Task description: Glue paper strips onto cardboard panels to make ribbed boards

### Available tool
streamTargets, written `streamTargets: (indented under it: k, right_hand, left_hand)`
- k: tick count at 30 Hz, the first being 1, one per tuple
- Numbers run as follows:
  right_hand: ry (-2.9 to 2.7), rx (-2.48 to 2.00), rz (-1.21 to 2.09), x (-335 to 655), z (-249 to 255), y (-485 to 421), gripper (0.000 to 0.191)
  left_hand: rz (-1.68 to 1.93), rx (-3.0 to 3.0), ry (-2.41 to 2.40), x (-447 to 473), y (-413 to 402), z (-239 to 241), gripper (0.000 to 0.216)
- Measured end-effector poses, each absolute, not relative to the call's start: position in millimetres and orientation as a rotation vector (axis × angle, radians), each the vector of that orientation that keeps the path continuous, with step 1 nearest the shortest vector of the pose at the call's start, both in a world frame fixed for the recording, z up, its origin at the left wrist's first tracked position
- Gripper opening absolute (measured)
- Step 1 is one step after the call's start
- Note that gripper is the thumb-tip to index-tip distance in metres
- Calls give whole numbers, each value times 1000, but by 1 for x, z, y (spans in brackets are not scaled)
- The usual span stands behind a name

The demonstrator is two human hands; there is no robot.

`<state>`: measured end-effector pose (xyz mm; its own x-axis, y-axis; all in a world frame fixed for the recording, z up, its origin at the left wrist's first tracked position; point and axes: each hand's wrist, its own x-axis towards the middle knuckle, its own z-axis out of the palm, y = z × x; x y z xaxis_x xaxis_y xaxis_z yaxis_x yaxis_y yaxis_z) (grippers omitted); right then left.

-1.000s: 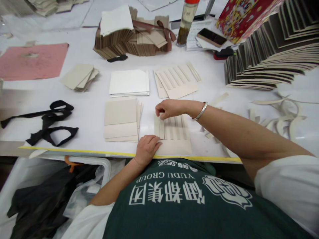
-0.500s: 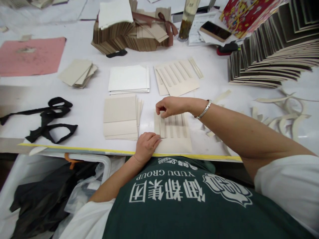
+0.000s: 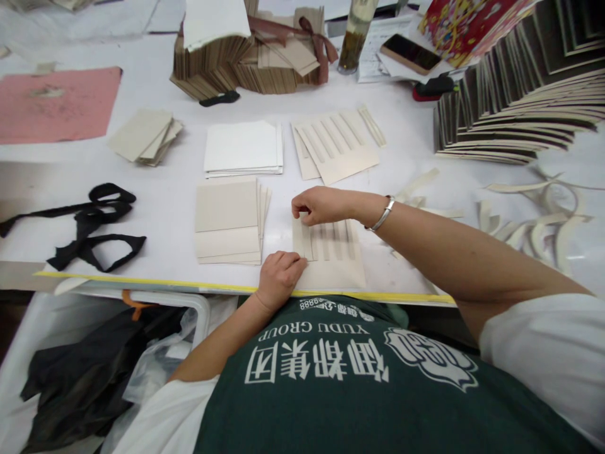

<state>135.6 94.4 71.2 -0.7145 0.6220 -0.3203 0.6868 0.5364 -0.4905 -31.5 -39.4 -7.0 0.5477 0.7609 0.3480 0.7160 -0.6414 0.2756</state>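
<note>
A beige card with several cut slots [image 3: 336,265] lies at the near table edge in front of me. My right hand [image 3: 317,205] is closed in a pinch on the top end of a narrow card strip [image 3: 308,243] at the card's left side. My left hand [image 3: 280,276] rests curled on the card's lower left corner, pressing it to the table. A stack of plain beige cards [image 3: 229,221] lies just left of the slotted card.
Behind are a white sheet stack [image 3: 243,148], more slotted cards [image 3: 336,146], brown card bundles [image 3: 246,60], a bottle [image 3: 355,34] and a phone [image 3: 410,53]. Fanned boards [image 3: 515,107] and loose offcut strips [image 3: 534,217] lie right. Black ribbons [image 3: 92,227] and a pink sheet [image 3: 57,104] lie left.
My right hand has dropped slightly toward the card while still pinching the strip. My left hand has barely shifted. The view has tilted a little.
</note>
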Motion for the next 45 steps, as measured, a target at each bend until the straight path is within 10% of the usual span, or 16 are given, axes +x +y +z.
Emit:
streamTargets:
  k: [45]
  right_hand:
    - [2364,1352,-1580,153,49,64,12]
  left_hand:
    - [579,2604,1313,-31,-39,-7,18]
